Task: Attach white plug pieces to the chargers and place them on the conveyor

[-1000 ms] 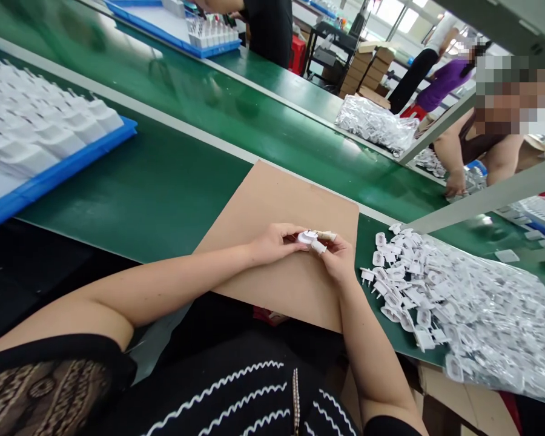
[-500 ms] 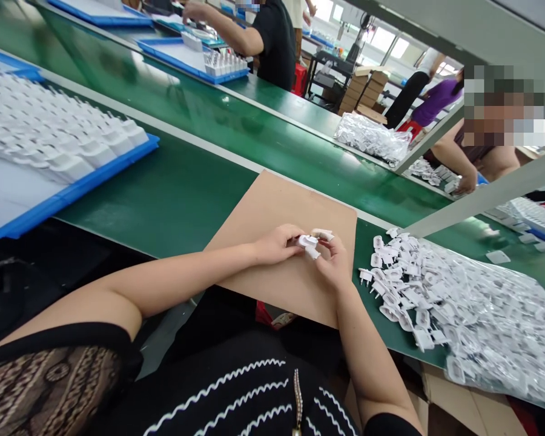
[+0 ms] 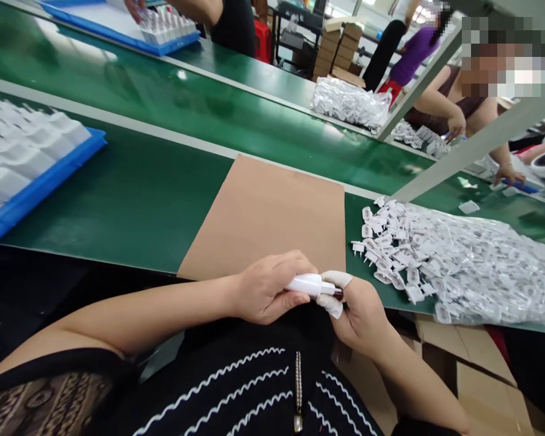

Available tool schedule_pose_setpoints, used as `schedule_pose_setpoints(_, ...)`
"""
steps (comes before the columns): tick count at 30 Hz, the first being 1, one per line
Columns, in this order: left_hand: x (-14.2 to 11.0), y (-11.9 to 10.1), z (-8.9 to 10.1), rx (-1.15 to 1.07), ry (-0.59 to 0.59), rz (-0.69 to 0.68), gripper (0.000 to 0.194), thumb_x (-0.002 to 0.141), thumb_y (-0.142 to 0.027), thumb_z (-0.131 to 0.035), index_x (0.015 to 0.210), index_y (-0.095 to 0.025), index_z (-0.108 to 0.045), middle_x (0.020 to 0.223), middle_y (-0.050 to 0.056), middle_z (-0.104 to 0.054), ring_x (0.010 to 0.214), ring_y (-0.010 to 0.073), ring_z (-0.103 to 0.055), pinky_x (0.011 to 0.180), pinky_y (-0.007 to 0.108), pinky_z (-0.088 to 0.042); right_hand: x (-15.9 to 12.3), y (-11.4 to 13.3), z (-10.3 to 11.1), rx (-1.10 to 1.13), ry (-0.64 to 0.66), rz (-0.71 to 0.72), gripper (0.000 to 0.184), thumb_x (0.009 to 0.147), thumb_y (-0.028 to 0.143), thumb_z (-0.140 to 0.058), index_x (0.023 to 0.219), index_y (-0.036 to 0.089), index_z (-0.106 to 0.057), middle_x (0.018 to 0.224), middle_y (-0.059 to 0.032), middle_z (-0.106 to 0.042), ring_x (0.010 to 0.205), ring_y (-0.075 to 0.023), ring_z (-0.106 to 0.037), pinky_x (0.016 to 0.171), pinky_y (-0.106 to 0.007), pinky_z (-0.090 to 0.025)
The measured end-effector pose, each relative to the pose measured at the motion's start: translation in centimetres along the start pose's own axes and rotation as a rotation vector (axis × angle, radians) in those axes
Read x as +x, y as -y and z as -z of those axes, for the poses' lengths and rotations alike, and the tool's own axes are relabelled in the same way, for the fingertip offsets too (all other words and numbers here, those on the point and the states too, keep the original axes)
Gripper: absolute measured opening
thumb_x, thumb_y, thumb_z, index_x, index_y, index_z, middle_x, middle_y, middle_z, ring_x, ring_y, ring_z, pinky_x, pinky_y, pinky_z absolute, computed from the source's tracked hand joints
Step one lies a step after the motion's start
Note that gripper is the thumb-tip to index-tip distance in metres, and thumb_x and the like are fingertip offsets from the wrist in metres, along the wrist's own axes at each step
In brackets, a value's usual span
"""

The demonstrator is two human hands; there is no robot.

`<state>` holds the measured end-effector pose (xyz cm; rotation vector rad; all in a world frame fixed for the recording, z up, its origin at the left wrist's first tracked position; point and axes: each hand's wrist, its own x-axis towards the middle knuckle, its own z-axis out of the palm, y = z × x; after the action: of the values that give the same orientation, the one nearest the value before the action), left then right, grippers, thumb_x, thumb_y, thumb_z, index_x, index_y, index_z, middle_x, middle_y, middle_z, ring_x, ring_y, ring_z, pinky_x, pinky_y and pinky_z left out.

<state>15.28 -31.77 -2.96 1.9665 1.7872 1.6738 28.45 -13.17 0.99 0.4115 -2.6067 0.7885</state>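
In front of my chest, my left hand (image 3: 272, 287) is closed round the smooth body of a white plug-in charger (image 3: 305, 284), which lies level and points right. My right hand (image 3: 356, 309) has white covers on the thumb and forefinger. Those two fingertips pinch the charger's narrower end, where a small dark tip shows. Both hands are above the near edge of a brown cardboard sheet (image 3: 272, 218), close to my body.
On the right, loose white plug parts (image 3: 390, 242) spill from a clear plastic bag (image 3: 495, 266). A blue tray (image 3: 40, 184) of upright white chargers stands left on the green bench (image 3: 131, 200). A slanted metal post (image 3: 454, 145) rises at right. Co-workers sit across the bench.
Both hands have drawn back from the middle of the cardboard toward my body. The charger has turned lengthwise between them, and its body now shows plainly. The view has shifted.
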Motion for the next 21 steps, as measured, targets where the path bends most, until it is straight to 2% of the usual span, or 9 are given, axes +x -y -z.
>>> schedule_pose_setpoints(5, -0.6, -1.6, -1.2, 0.007, -0.056, -0.019, 0.033, 0.106, -0.037, -0.044, 0.135, -0.021, -0.045, 0.097, 0.009, -0.063, 0.081, 0.0213, -0.059, 0.068, 0.033, -0.054, -1.2, 2.2, -0.2, 0.066, 0.109, -0.099, 0.015, 0.096, 0.012, -0.048, 0.103, 0.025, -0.052, 0.070, 0.0006, -0.060, 0.055, -0.0163, -0.053, 0.052, -0.029, -0.039)
schedule_pose_setpoints(8, -0.8, -2.5, -1.8, -0.003, -0.130, -0.036, 0.036, 0.106, -0.034, -0.044, 0.139, -0.021, -0.043, 0.097, 0.010, -0.061, 0.080, 0.0211, -0.056, 0.068, 0.034, -0.054, -1.4, 3.5, -0.4, 0.091, 0.062, -0.119, 0.015, 0.095, 0.011, -0.048, 0.098, 0.026, -0.049, 0.065, 0.0028, -0.053, 0.051, -0.0153, -0.046, 0.051, -0.028, -0.035)
schedule_pose_setpoints(12, -1.3, -2.9, -2.3, -0.033, -0.191, -0.033, 0.037, 0.105, -0.034, -0.047, 0.140, -0.023, -0.042, 0.101, 0.009, -0.060, 0.082, 0.0210, -0.056, 0.070, 0.036, -0.054, -0.9, 4.0, -0.3, 0.090, 0.043, -0.132, 0.014, 0.092, 0.012, -0.049, 0.093, 0.026, -0.049, 0.065, 0.0024, -0.054, 0.051, -0.0150, -0.046, 0.050, -0.028, -0.034)
schedule_pose_setpoints(14, -1.6, -2.4, -2.4, -0.098, -0.169, 0.111, 0.030, 0.105, -0.035, -0.047, 0.134, -0.024, -0.046, 0.101, 0.008, -0.059, 0.083, 0.0196, -0.057, 0.072, 0.035, -0.055, -0.1, 3.3, -0.1, 0.110, 0.089, -0.237, 0.011, 0.090, 0.015, -0.050, 0.087, 0.025, -0.049, 0.064, 0.0021, -0.057, 0.051, -0.0150, -0.049, 0.050, -0.027, -0.035)
schedule_pose_setpoints(16, -1.7, -1.4, -2.2, -0.234, -0.124, 0.359, 0.028, 0.106, -0.040, -0.046, 0.129, -0.023, -0.047, 0.104, 0.008, -0.059, 0.084, 0.0179, -0.059, 0.074, 0.033, -0.055, 1.0, 2.0, 0.2, 0.223, 0.195, -0.416, 0.009, 0.089, 0.019, -0.051, 0.083, 0.025, -0.049, 0.061, 0.0036, -0.058, 0.049, -0.0140, -0.051, 0.047, -0.025, -0.035)
schedule_pose_setpoints(18, -1.4, 0.0, -1.6, -0.447, -0.031, 0.584, 0.038, 0.106, -0.046, -0.048, 0.136, -0.024, -0.045, 0.107, 0.007, -0.062, 0.085, 0.0165, -0.061, 0.078, 0.032, -0.055, 2.4, 0.3, 0.5, 0.405, 0.347, -0.618, 0.006, 0.087, 0.022, -0.053, 0.083, 0.025, -0.050, 0.056, 0.0057, -0.059, 0.042, -0.0127, -0.053, 0.042, -0.022, -0.035)
schedule_pose_setpoints(21, -0.2, 1.9, -0.2, -0.705, 0.105, 0.725, 0.062, 0.099, -0.050, -0.063, 0.152, -0.028, -0.039, 0.111, 0.006, -0.067, 0.093, 0.0169, -0.065, 0.089, 0.034, -0.055, 4.3, -2.1, 0.7, 0.636, 0.528, -0.813, 0.008, 0.082, 0.023, -0.058, 0.088, 0.023, -0.052, 0.056, 0.0043, -0.066, 0.039, -0.0133, -0.059, 0.039, -0.020, -0.040)
